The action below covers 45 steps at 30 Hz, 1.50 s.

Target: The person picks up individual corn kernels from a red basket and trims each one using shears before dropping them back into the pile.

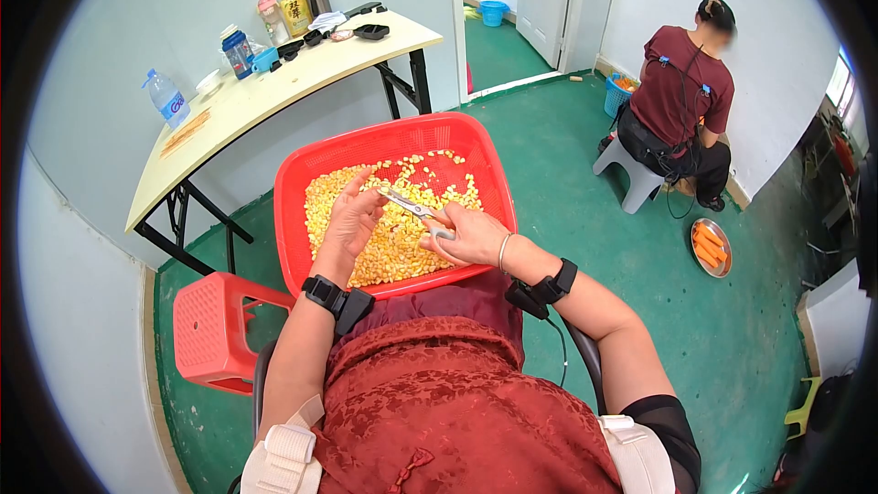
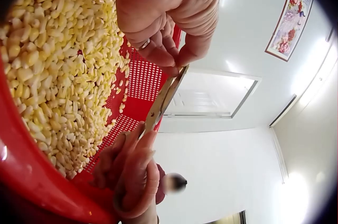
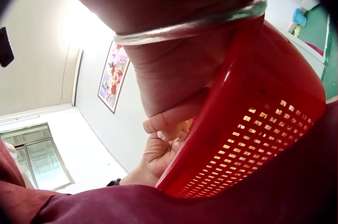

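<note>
A red plastic basket point(image 1: 492, 165) rests on the person's lap, its bottom spread with yellow corn kernels point(image 1: 375, 242). Above the kernels, the right hand point(image 1: 474, 238) grips a pair of scissors point(image 1: 409, 204) by the light grey handles, blades pointing toward the left hand. Thumb and finger of the left hand point(image 1: 347, 224) meet right at the blade tips and pinch what looks like a corn kernel, mostly hidden by the fingertips. The left wrist view shows the metal blades point(image 2: 158, 105) nearly together between both hands. In the right wrist view, the basket wall point(image 3: 253, 139) hides the scissors.
A table point(image 1: 302, 78) with bottles and small items stands at the front left, a red stool point(image 1: 215, 325) beside the left arm. Another person point(image 1: 681, 82) sits on a grey stool at the right, near a bowl of orange pieces point(image 1: 712, 247) on the green floor.
</note>
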### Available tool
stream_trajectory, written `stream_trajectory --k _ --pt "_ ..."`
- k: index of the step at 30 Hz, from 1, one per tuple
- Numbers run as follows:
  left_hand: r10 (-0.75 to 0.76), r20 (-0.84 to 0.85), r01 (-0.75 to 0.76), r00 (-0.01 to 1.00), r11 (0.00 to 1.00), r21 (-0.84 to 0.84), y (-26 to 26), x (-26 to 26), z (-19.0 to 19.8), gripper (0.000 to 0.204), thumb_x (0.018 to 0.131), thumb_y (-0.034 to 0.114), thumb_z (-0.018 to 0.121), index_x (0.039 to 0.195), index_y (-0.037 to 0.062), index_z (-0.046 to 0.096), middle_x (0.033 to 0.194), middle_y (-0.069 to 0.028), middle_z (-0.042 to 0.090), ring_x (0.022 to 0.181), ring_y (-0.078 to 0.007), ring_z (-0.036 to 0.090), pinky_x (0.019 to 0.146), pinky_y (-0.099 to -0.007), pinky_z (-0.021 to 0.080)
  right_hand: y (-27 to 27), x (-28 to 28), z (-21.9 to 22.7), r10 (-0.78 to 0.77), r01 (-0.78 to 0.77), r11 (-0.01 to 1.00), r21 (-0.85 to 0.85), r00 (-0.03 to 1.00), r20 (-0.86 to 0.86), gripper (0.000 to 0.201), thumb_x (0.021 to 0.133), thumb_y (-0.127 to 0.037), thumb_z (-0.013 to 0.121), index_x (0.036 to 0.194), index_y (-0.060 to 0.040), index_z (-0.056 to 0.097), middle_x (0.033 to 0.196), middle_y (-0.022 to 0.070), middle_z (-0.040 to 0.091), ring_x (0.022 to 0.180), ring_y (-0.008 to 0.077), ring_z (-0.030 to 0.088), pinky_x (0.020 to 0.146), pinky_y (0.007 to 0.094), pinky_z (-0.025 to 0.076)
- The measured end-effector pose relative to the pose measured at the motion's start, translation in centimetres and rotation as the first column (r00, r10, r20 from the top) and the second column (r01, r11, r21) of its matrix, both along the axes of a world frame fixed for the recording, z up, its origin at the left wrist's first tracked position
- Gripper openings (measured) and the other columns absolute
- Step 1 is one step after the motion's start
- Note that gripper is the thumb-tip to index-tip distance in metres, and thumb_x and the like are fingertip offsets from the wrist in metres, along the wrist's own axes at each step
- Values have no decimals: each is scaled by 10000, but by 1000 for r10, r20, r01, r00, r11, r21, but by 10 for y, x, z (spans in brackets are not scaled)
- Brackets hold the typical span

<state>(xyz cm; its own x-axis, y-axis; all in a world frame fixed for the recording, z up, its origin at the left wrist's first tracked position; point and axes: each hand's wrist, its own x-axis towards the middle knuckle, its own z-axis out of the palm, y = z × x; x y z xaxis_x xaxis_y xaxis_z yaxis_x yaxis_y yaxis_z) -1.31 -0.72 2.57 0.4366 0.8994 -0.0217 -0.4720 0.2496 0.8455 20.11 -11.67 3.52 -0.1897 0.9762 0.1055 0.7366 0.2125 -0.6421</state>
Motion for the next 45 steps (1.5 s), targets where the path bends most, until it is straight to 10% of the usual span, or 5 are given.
stream_trajectory --k 45 --pt "4 -57 -4 998 1000 17 0 1 -4 664 756 -24 667 1337 84 365 997 -76 611 887 -150 616 683 -220 470 3 1 -6 -54 54 999 -2 997 54 532 817 -440 538 971 69 520 913 262 620 869 379 618 766 425 490"
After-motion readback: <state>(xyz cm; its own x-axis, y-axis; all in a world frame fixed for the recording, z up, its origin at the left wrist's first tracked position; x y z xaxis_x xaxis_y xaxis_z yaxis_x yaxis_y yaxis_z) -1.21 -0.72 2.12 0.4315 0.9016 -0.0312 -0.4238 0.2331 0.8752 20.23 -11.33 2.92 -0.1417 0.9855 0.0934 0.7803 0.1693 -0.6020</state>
